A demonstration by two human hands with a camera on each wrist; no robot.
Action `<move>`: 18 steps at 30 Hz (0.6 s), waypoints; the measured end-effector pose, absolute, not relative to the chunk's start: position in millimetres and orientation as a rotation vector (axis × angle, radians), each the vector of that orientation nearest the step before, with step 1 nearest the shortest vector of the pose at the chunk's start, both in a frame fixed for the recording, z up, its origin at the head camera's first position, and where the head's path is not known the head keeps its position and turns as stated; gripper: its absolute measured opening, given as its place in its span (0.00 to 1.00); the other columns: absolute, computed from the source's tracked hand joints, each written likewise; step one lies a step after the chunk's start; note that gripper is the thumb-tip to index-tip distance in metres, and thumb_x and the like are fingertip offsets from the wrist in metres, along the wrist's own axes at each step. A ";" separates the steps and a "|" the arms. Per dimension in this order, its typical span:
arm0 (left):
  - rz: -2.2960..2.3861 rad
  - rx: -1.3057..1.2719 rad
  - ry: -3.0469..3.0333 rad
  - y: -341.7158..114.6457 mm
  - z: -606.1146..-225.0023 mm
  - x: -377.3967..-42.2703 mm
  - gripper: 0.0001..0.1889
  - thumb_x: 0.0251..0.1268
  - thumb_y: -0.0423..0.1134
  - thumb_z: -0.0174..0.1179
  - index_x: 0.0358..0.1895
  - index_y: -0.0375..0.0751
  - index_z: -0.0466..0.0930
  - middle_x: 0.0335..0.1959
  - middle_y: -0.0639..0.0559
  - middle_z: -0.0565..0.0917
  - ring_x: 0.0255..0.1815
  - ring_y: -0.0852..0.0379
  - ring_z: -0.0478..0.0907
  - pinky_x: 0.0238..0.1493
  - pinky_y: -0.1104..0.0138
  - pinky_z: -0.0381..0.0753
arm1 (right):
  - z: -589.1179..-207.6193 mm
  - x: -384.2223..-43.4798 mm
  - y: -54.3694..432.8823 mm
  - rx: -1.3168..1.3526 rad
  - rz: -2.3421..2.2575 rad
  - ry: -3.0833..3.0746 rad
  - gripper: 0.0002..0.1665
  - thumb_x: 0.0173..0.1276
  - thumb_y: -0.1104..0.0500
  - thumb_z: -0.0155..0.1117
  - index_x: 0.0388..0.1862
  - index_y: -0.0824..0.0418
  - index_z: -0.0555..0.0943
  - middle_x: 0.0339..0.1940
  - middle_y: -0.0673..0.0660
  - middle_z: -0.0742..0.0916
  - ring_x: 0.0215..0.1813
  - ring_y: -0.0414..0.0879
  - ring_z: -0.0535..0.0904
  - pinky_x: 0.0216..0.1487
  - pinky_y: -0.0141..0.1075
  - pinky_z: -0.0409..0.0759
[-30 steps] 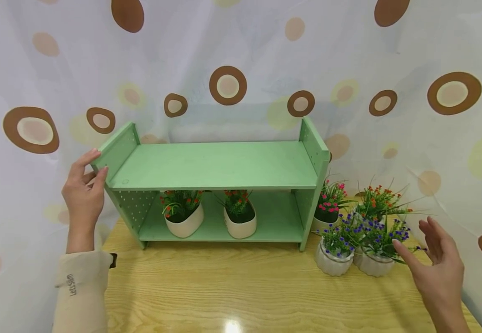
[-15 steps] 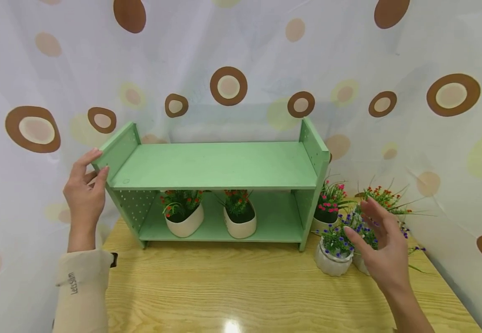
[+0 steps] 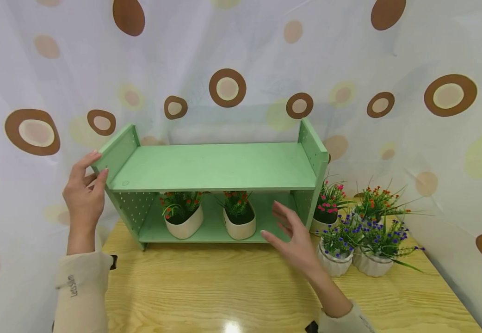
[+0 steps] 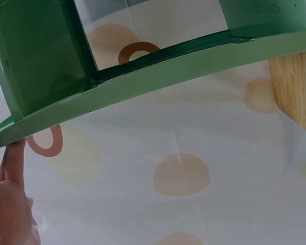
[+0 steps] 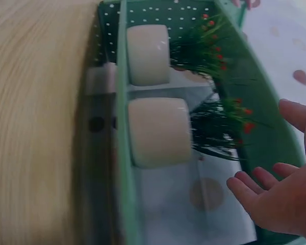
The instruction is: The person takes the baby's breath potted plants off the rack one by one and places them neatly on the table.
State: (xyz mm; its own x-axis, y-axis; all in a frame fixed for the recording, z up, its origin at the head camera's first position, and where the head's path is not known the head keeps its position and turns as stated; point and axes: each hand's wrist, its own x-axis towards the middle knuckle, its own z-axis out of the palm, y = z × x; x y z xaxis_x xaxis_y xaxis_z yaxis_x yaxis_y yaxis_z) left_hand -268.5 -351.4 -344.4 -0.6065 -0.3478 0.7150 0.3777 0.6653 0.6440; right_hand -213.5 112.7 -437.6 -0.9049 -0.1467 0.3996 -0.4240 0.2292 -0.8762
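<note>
A green two-tier shelf [image 3: 220, 166] stands on a wooden table. My left hand [image 3: 83, 194] grips the top front corner of its left side panel, thumb inside and fingers outside; the left wrist view has these fingers [image 4: 15, 163] at the green edge. On the lower tier sit two cream pots with red flowers, a left flowerpot [image 3: 186, 224] and a middle flowerpot [image 3: 241, 227]. In front of the lower tier's right part, my right hand [image 3: 294, 238] holds nothing, its thumb and fingers spread apart. The right wrist view shows that hand [image 5: 283, 199] near the middle flowerpot [image 5: 160, 132].
Right of the shelf cluster several potted plants: a pink-flowered one [image 3: 328, 206], an orange-flowered one [image 3: 378, 199], and white ribbed pots with purple flowers [image 3: 334, 259]. A spotted curtain [image 3: 241, 46] hangs behind. The wooden table [image 3: 207, 286] extends in front.
My right hand has moved left, from beside the purple-flowered pots to the front of the shelf's lower right part. The left hand has stayed on the side panel.
</note>
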 end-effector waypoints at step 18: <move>-1.016 -0.019 -1.976 -353.9 -346.9 -271.4 0.22 0.73 0.35 0.65 0.67 0.55 0.82 0.71 0.64 0.78 0.44 0.85 0.75 0.45 0.87 0.77 | -497.8 -281.2 45.0 0.276 1.876 -2.379 0.60 0.60 0.58 0.80 0.84 0.64 0.55 0.79 0.71 0.66 0.77 0.67 0.64 0.73 0.62 0.70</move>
